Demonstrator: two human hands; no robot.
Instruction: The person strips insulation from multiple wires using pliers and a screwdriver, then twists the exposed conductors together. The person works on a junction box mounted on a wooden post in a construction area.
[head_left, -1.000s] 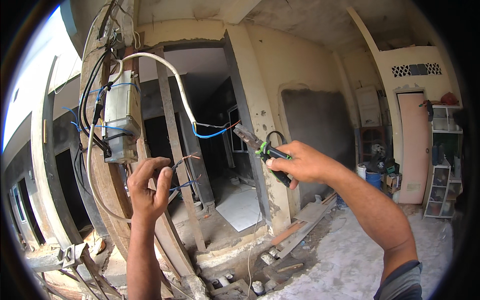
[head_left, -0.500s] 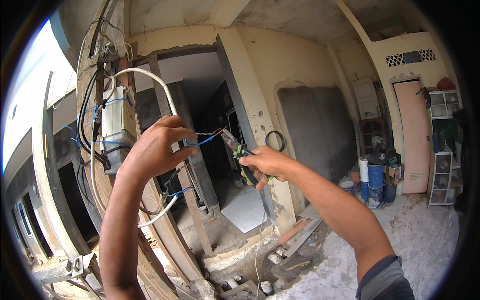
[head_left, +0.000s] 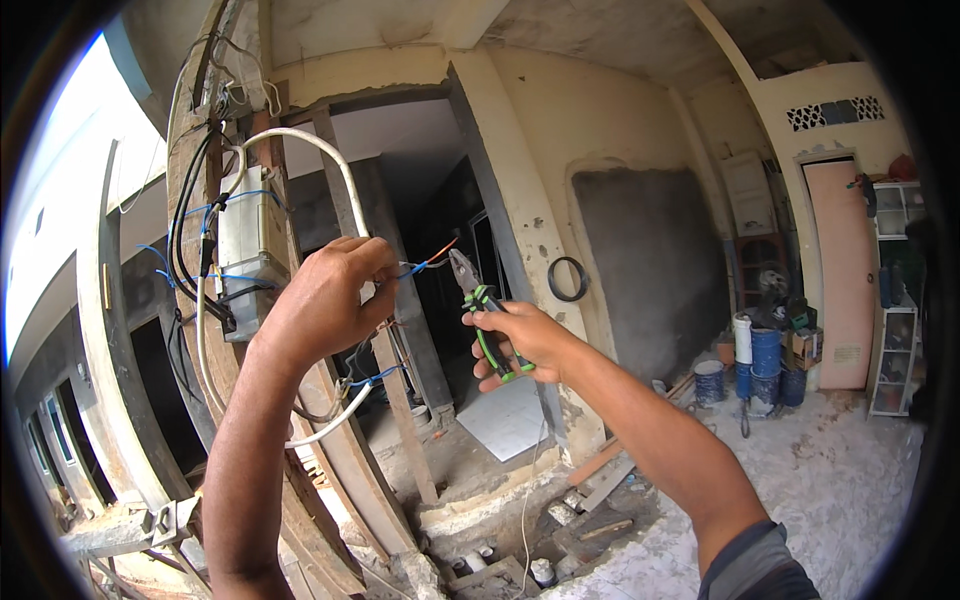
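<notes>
My left hand (head_left: 345,285) is raised beside the grey meter box, thumb and fingers closed on the end of a white cable (head_left: 335,158) that arches down from the post. Out of its fingertips poke thin wires: a blue wire (head_left: 418,270), one with a reddish-orange end (head_left: 444,248), and a darker one. In my right hand (head_left: 535,340) is a pair of pliers (head_left: 484,312) with black and green handles. Their jaws point up, close to the wire ends; whether they touch a wire I cannot tell. My left fingers hide where the wires leave the cable.
The meter box (head_left: 250,235) hangs on a wooden post with black cables (head_left: 190,230) beside it. Lower down, another white cable end (head_left: 345,415) shows blue wires. Rubble and planks (head_left: 605,480) lie below. Blue drums (head_left: 765,365) and a shelf (head_left: 890,340) stand at right.
The exposed wires now sit closer together and reach less far from my left fingers. The pliers' jaws have shifted from the orange wire end, and their handles look wider apart. The view has shifted slightly.
</notes>
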